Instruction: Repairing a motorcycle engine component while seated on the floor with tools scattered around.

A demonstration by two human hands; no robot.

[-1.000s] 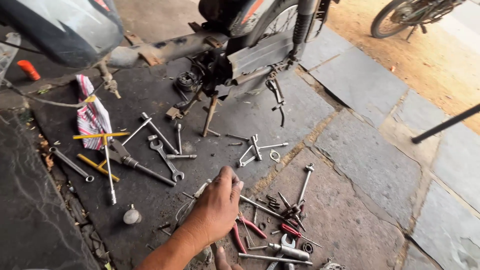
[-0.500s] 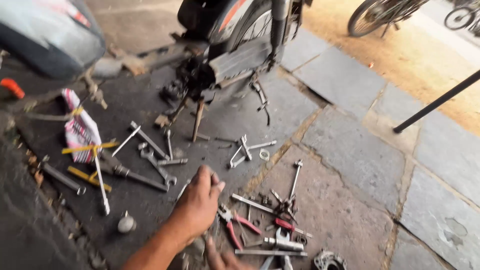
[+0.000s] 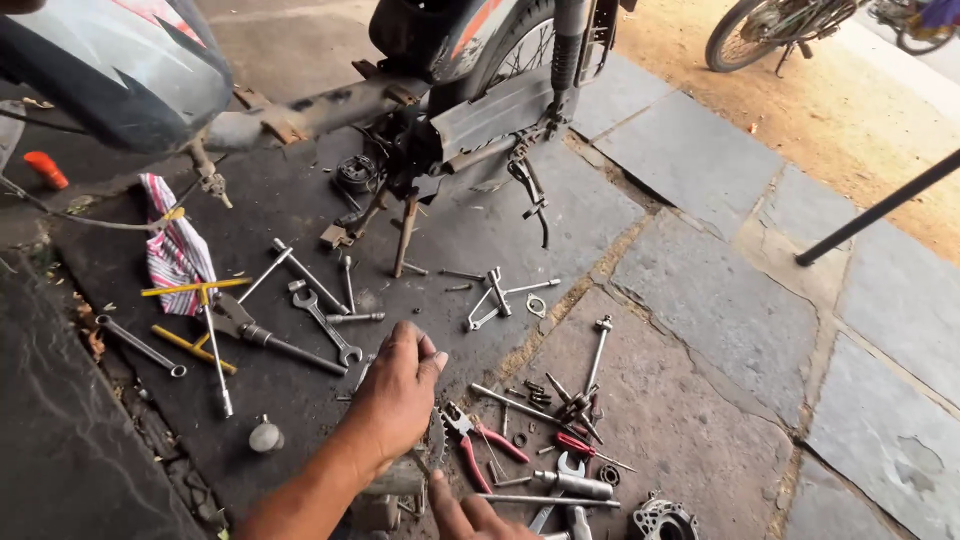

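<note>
My left hand (image 3: 395,400) reaches in from the lower left, knuckles up and fingers curled. A thin metal tool (image 3: 362,373) pokes out beside its fingers. Just below the hand lies a toothed sprocket (image 3: 437,440), with red-handled pliers (image 3: 475,445) next to it. Only the thumb and a finger of my right hand (image 3: 470,515) show at the bottom edge, near a long steel rod (image 3: 545,499). What it holds is hidden. Spanners (image 3: 325,325), a yellow T-handle wrench (image 3: 200,295) and several bolts and sockets lie scattered on the dark stone floor.
A motorcycle (image 3: 470,90) stands on its centre stand (image 3: 405,235) at the top, its frame reaching left. A striped rag (image 3: 175,250) lies at left. A round engine part (image 3: 660,520) sits at the bottom. A bicycle wheel (image 3: 760,30) and sandy ground are at upper right.
My left hand stays low among the tools and has shifted slightly toward the sprocket. My right hand has come into view at the bottom edge.
</note>
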